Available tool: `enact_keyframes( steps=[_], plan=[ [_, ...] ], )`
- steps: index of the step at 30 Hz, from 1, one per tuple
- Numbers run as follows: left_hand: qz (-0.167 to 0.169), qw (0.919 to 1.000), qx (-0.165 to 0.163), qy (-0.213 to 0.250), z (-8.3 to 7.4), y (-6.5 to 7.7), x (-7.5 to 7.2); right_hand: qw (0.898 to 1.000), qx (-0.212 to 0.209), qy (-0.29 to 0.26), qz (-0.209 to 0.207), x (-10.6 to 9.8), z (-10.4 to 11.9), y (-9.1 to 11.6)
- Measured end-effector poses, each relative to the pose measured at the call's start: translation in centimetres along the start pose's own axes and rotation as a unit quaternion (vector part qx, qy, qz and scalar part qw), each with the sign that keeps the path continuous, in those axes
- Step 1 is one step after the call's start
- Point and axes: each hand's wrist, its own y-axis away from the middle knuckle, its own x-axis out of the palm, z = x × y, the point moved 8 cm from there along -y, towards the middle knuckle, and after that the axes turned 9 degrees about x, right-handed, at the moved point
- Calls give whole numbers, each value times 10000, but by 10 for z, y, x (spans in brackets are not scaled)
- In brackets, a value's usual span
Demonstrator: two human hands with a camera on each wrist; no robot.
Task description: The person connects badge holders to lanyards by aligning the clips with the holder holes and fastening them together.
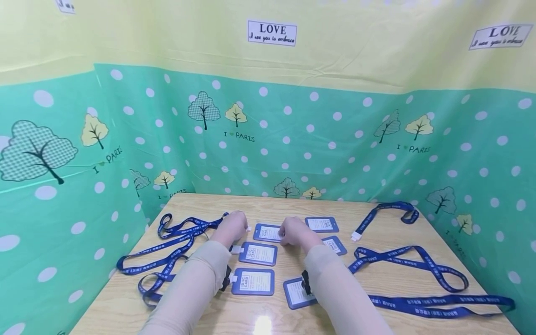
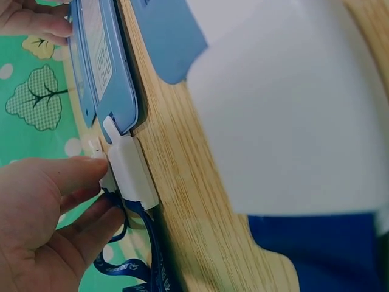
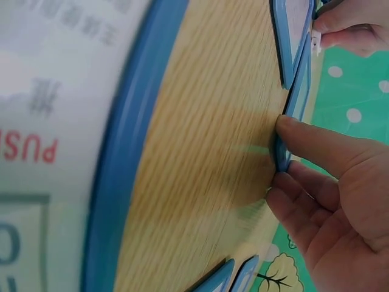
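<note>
At the back of the table my left hand (image 1: 235, 228) pinches the small white clip (image 2: 104, 173) of a blue lanyard (image 2: 124, 266) between thumb and fingers. Just to its right, my right hand (image 1: 296, 233) grips the right end of a blue ID card holder (image 1: 264, 232), thumb on one face and fingers behind, as the right wrist view shows. The clip's tip points at this holder's slotted left end, with a small gap between them. Nearer me lie two more holders, a middle one (image 1: 259, 254) and a front one (image 1: 253, 282), each joined to a white lanyard clip.
Blue lanyards lie looped on the left (image 1: 142, 266). To the right are a back lanyard (image 1: 368, 221), a middle lanyard (image 1: 433, 265) and a front lanyard (image 1: 418, 304). More card holders sit at the back right (image 1: 321, 224), behind the right wrist (image 1: 333, 244) and under the right forearm (image 1: 296, 293). A patterned curtain (image 1: 289, 153) surrounds the wooden table.
</note>
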Motion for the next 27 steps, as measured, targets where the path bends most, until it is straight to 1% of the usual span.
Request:
enact_keyframes(
  steps=[6,11,16,27],
  plan=[
    [4,10000,-33,-29,1,0,-2,9997,110,-176,113,4,-2,-5],
    [94,9999,-39,-90,4,-3,0,9998,-51,-128,128,6,-1,-5],
    [133,9999,-103,-20,5,-5,2,9997,-200,-146,89,6,2,-3],
    [74,9999,-98,74,4,-6,3,9998,-195,-65,76,5,7,-1]
  ],
)
